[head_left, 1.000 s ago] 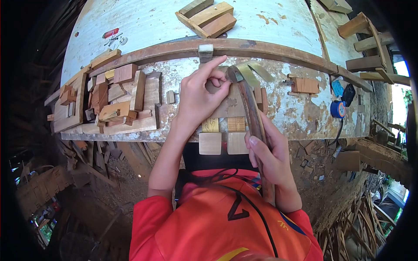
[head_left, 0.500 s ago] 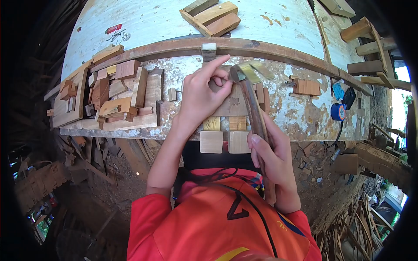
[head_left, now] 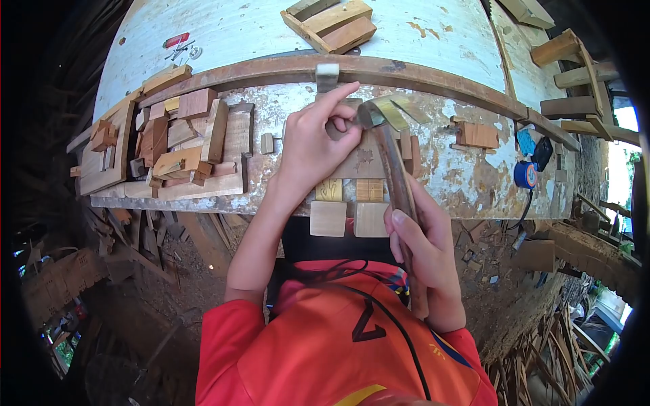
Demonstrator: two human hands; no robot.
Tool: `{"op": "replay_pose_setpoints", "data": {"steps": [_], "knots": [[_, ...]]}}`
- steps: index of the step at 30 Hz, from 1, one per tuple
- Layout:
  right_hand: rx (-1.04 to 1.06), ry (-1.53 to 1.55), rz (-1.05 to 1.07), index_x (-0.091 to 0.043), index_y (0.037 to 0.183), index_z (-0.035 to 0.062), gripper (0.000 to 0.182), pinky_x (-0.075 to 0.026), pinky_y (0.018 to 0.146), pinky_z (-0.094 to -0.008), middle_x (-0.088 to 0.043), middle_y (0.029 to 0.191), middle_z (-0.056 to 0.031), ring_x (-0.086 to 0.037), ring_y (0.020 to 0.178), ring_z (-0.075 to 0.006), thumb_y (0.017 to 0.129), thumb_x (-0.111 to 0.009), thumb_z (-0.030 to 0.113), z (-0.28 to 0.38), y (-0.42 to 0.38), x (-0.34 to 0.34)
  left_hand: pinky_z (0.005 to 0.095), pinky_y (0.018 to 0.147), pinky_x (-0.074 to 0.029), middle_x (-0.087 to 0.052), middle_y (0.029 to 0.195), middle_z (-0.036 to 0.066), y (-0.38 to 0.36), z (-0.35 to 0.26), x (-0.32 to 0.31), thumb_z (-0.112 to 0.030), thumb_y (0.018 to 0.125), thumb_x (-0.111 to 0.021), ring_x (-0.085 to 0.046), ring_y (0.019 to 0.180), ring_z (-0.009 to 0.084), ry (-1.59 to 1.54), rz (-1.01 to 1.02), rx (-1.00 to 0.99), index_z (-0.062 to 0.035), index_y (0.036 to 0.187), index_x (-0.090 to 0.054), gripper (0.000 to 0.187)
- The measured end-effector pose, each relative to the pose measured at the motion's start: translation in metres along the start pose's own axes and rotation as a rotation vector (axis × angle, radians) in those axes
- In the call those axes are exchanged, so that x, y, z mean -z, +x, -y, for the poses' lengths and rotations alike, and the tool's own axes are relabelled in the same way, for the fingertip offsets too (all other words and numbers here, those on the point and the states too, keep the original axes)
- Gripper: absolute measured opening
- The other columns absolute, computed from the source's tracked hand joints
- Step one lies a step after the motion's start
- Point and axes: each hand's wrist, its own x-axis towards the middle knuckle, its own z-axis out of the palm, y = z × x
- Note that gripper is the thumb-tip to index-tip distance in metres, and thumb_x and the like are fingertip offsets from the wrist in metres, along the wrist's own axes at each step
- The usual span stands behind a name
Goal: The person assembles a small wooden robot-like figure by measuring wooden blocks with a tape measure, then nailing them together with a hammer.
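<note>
My right hand (head_left: 423,237) is wrapped round the wooden handle of a claw hammer (head_left: 396,169). The hammer's metal head is beside the fingertips of my left hand (head_left: 315,135). Thumb and fingers of my left hand are pinched together over a brown wooden piece (head_left: 362,162); whatever is between them is hidden. Two pale square blocks, a left one (head_left: 328,220) and a right one (head_left: 372,220), are at the bench's near edge. Two small yellowish carved pieces lie just behind them. A pale-topped block (head_left: 327,74) stands behind my left hand.
Wood blocks and boards (head_left: 183,162) are piled at the left. A long wooden rail (head_left: 257,76) crosses the bench. At the back are a red-handled item (head_left: 177,40) and a wooden frame (head_left: 330,27). A reddish block (head_left: 477,134) and a blue round item (head_left: 525,174) lie right.
The hammer head is seen more sharply and has shifted very slightly. Both hands keep nearly the same place and hold.
</note>
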Motion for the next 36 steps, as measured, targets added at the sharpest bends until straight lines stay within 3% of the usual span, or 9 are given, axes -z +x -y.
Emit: {"op": "replay_pose_setpoints", "data": {"steps": [5, 8, 14, 17, 23, 26, 30, 33, 36], "knots": [[0.155, -0.056, 0.005, -0.037, 0.169, -0.0009, 0.066, -0.043, 0.056, -0.0231, -0.059, 0.086, 0.0031, -0.051, 0.063, -0.0029, 0.106, -0.057, 0.005, -0.009, -0.005, -0.002, 0.029, 0.072, -0.06, -0.081, 0.088, 0.006, -0.001, -0.006, 0.001, -0.002, 0.081, -0.086, -0.072, 0.071, 0.0121, -0.006, 0.007, 0.014, -0.0071, 0.141, -0.071, 0.061], [-0.08, -0.046, -0.002, -0.037, 0.169, -0.0014, 0.067, -0.044, 0.057, -0.0237, -0.061, 0.088, 0.0025, -0.052, 0.064, -0.0033, 0.106, -0.058, 0.006, -0.003, 0.001, 0.001, 0.0282, 0.073, -0.059, -0.081, 0.089, 0.005, 0.001, -0.001, 0.002, -0.004, 0.081, -0.087, -0.071, 0.071, 0.0102, -0.003, 0.006, 0.019, -0.0085, 0.143, -0.071, 0.064], [0.093, -0.044, -0.001, -0.038, 0.168, -0.0016, 0.067, -0.045, 0.058, -0.0237, -0.062, 0.089, 0.0021, -0.053, 0.065, -0.0036, 0.105, -0.058, 0.007, -0.005, -0.005, 0.0, 0.0263, 0.074, -0.058, -0.082, 0.089, 0.003, -0.002, -0.002, 0.0, -0.003, 0.082, -0.085, -0.07, 0.071, 0.0073, -0.023, 0.004, 0.056, -0.0094, 0.145, -0.071, 0.065], [-0.133, 0.071, 0.005, -0.039, 0.168, -0.0015, 0.066, -0.045, 0.058, -0.0231, -0.061, 0.088, 0.0018, -0.053, 0.065, -0.0036, 0.105, -0.059, 0.007, 0.009, 0.004, 0.005, 0.0257, 0.074, -0.058, -0.082, 0.09, 0.003, 0.0, 0.0, 0.001, -0.002, 0.082, -0.083, -0.07, 0.071, 0.0068, -0.005, -0.003, 0.023, -0.0086, 0.145, -0.071, 0.065], [0.115, -0.131, -0.013, -0.04, 0.166, -0.0022, 0.066, -0.043, 0.058, -0.0228, -0.06, 0.087, 0.0018, -0.052, 0.065, -0.0028, 0.104, -0.059, 0.005, -0.002, -0.004, 0.003, 0.0253, 0.075, -0.058, -0.081, 0.089, 0.003, -0.004, 0.002, 0.0, -0.003, 0.081, -0.085, -0.069, 0.071, 0.006, -0.005, 0.002, 0.05, -0.0061, 0.147, -0.069, 0.068], [-0.022, -0.053, -0.036, -0.04, 0.166, -0.0025, 0.066, -0.043, 0.059, -0.0228, -0.06, 0.087, 0.0018, -0.052, 0.066, -0.0023, 0.103, -0.059, 0.004, 0.015, -0.007, -0.003, 0.0268, 0.07, -0.059, -0.082, 0.089, 0.005, 0.001, 0.0, -0.001, -0.001, 0.081, -0.085, -0.071, 0.068, 0.0093, 0.0, -0.013, -0.005, -0.003, 0.145, -0.068, 0.066], [0.088, -0.023, -0.003, -0.04, 0.166, -0.0031, 0.066, -0.043, 0.059, -0.0228, -0.06, 0.088, 0.0022, -0.052, 0.066, -0.0021, 0.104, -0.059, 0.006, 0.003, -0.007, 0.003, 0.0275, 0.068, -0.059, -0.082, 0.089, 0.006, 0.001, -0.001, -0.001, 0.0, 0.081, -0.085, -0.071, 0.066, 0.0105, 0.002, -0.009, -0.016, -0.001, 0.145, -0.067, 0.067], [-0.112, -0.002, -0.017, -0.04, 0.166, -0.0023, 0.065, -0.043, 0.059, -0.0226, -0.06, 0.087, 0.0027, -0.052, 0.066, -0.0023, 0.104, -0.059, 0.006, 0.01, -0.001, 0.005, 0.0244, 0.076, -0.057, -0.082, 0.09, 0.003, 0.0, -0.002, 0.0, -0.005, 0.08, -0.089, -0.066, 0.07, 0.0052, -0.012, -0.005, 0.048, -0.0058, 0.149, -0.067, 0.072], [0.17, -0.093, -0.036, -0.041, 0.167, -0.001, 0.065, -0.043, 0.058, -0.0225, -0.06, 0.086, 0.0036, -0.051, 0.065, -0.0024, 0.105, -0.059, 0.005, -0.005, -0.009, 0.001, 0.0272, 0.067, -0.059, -0.082, 0.088, 0.006, 0.001, -0.003, 0.0, 0.0, 0.081, -0.085, -0.07, 0.066, 0.0101, 0.0, -0.008, -0.012, -0.0016, 0.147, -0.067, 0.068]]}}
